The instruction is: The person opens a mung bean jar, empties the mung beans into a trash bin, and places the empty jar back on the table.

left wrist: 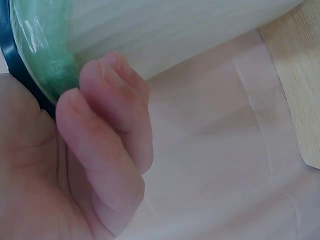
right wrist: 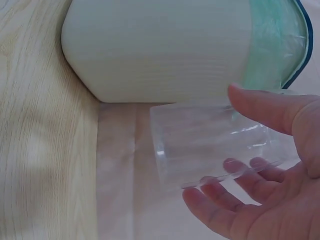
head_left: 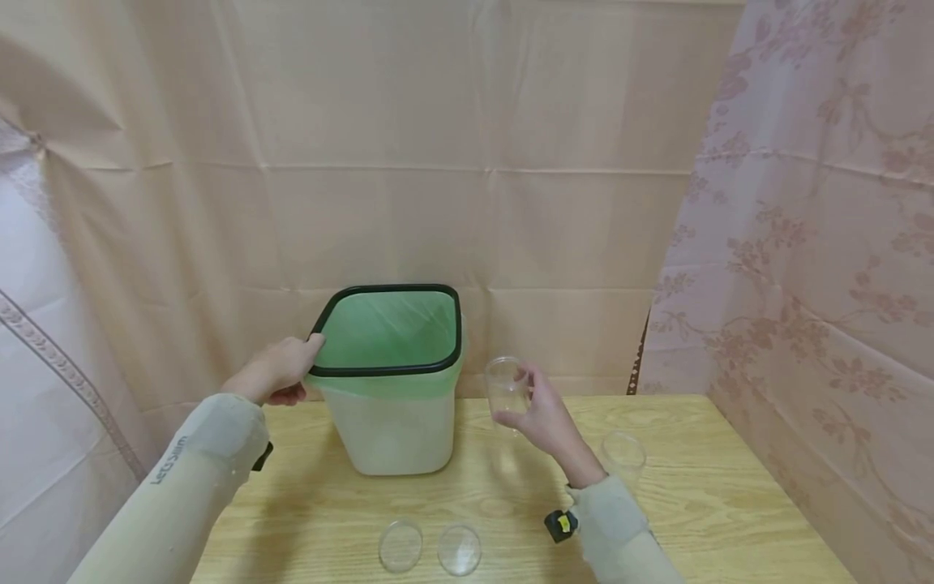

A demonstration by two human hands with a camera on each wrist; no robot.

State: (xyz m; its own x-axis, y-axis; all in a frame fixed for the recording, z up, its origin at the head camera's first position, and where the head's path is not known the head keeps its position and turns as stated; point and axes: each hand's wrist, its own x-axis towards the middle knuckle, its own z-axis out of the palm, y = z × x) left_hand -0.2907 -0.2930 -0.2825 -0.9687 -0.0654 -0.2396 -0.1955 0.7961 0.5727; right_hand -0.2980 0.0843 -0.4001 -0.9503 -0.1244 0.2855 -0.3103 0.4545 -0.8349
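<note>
A white trash bin (head_left: pixel 394 434) stands on the table, lined with a green bag (head_left: pixel 387 328) under a black rim (head_left: pixel 387 371). My left hand (head_left: pixel 280 369) grips that rim at its left side, thumb on top and fingers (left wrist: pixel 100 150) curled beneath. In my right hand (head_left: pixel 540 414) is a clear plastic cup (head_left: pixel 503 385), held upright between thumb and fingers just right of the bin. The right wrist view shows the cup (right wrist: pixel 200 145) see-through, with the fingertips along one side and the thumb on the other.
Two clear round lids (head_left: pixel 400 546) (head_left: pixel 459 549) lie on the wooden table (head_left: pixel 730 495) near its front. Another clear cup (head_left: pixel 623 454) stands to the right, partly behind my right forearm. Beige curtain (head_left: pixel 438 122) hangs close behind the table, with patterned cloth (head_left: pixel 824 243) at right.
</note>
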